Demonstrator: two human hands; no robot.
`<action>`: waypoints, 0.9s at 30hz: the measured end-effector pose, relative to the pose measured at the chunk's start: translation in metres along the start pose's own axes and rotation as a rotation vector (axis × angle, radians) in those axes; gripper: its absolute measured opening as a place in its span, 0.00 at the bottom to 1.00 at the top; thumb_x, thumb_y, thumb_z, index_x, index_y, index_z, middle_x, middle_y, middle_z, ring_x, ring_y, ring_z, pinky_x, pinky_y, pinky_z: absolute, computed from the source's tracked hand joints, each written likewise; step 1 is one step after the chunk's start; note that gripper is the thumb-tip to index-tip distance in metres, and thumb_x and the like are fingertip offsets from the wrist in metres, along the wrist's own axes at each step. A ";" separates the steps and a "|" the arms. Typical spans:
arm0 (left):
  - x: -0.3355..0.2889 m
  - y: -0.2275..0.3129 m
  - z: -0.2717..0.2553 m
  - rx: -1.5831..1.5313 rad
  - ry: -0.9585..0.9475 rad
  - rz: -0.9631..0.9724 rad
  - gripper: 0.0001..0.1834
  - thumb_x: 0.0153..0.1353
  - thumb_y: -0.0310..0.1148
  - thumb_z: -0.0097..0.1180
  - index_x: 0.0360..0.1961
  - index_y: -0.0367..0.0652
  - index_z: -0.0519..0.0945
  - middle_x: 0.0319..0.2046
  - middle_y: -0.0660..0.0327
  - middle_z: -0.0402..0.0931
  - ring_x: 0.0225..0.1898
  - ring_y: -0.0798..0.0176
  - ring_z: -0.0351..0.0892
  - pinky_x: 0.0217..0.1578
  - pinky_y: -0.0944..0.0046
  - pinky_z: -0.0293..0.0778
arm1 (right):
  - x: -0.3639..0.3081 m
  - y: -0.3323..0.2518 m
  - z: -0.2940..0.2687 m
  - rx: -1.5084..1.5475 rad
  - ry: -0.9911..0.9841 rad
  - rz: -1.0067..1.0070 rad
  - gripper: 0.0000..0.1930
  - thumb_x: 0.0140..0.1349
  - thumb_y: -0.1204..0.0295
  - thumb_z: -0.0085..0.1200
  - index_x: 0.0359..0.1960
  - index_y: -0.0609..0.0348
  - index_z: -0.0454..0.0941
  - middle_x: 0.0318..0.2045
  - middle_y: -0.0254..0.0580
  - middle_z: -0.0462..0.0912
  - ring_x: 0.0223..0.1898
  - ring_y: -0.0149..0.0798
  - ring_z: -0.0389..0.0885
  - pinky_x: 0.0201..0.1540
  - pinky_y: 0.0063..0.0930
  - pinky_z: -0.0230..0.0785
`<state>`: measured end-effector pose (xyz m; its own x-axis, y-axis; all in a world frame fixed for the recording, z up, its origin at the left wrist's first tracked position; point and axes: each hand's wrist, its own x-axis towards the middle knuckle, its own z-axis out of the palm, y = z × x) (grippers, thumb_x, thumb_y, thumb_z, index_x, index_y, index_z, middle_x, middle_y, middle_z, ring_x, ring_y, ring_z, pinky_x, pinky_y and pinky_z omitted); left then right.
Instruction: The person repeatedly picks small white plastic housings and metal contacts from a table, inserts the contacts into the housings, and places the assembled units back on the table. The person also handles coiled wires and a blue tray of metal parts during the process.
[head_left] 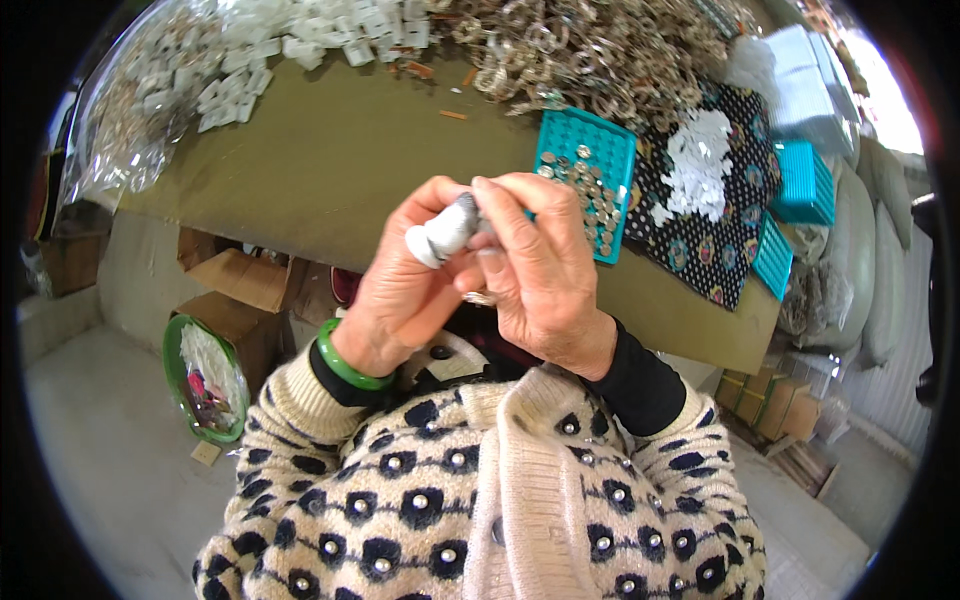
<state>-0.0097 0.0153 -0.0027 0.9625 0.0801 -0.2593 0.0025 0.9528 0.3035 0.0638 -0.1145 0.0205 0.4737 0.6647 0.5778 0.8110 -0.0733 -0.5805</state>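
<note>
Holding a small, rounded, white and grey thing (440, 235) with the left hand (390, 275), left of the flat, blue-green plastic tray (603, 134). Pinching its grey end with the close-set fingers of the right hand (550, 265), nearer the tray.

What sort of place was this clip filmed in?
Probably a small workshop: a large heap of metallic parts and a pile of white pieces lie on the table, with a teal tray of small round parts.
</note>
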 end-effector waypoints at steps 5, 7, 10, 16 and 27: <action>0.000 0.019 -0.005 0.176 -0.169 0.021 0.10 0.68 0.29 0.56 0.49 0.42 0.74 0.45 0.49 0.78 0.47 0.49 0.84 0.20 0.73 0.78 | -0.021 0.007 -0.049 -0.144 0.018 0.045 0.20 0.54 0.83 0.59 0.51 0.63 0.78 0.48 0.52 0.75 0.45 0.51 0.76 0.47 0.39 0.71; 0.001 0.019 -0.006 0.211 -0.167 0.062 0.12 0.68 0.31 0.56 0.50 0.40 0.73 0.45 0.48 0.77 0.47 0.50 0.84 0.23 0.71 0.81 | -0.023 0.027 -0.070 -0.313 0.092 0.110 0.16 0.54 0.85 0.59 0.46 0.64 0.79 0.40 0.48 0.77 0.39 0.48 0.77 0.42 0.35 0.72; 0.006 0.011 -0.006 0.212 -0.219 0.083 0.14 0.67 0.33 0.57 0.50 0.39 0.73 0.44 0.48 0.77 0.46 0.51 0.84 0.26 0.69 0.83 | -0.025 0.052 -0.081 -0.429 0.056 0.216 0.13 0.53 0.85 0.60 0.41 0.66 0.80 0.35 0.44 0.76 0.36 0.45 0.76 0.38 0.34 0.71; 0.011 0.006 -0.007 0.248 -0.172 0.073 0.15 0.66 0.32 0.57 0.51 0.38 0.73 0.43 0.48 0.77 0.41 0.53 0.84 0.28 0.65 0.85 | -0.031 0.066 -0.077 -0.546 -0.043 0.223 0.11 0.56 0.83 0.59 0.42 0.66 0.81 0.34 0.45 0.76 0.34 0.45 0.77 0.37 0.33 0.72; 0.011 0.005 -0.010 0.328 -0.130 0.062 0.21 0.62 0.39 0.64 0.51 0.41 0.74 0.45 0.49 0.75 0.39 0.58 0.82 0.29 0.66 0.82 | -0.025 0.070 -0.078 -0.506 -0.095 0.261 0.06 0.57 0.84 0.57 0.36 0.67 0.76 0.33 0.46 0.75 0.33 0.45 0.78 0.36 0.34 0.72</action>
<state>-0.0016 0.0236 -0.0137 0.9900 0.0767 -0.1185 0.0095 0.8011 0.5985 0.1354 -0.1948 0.0103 0.6660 0.6389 0.3850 0.7460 -0.5745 -0.3369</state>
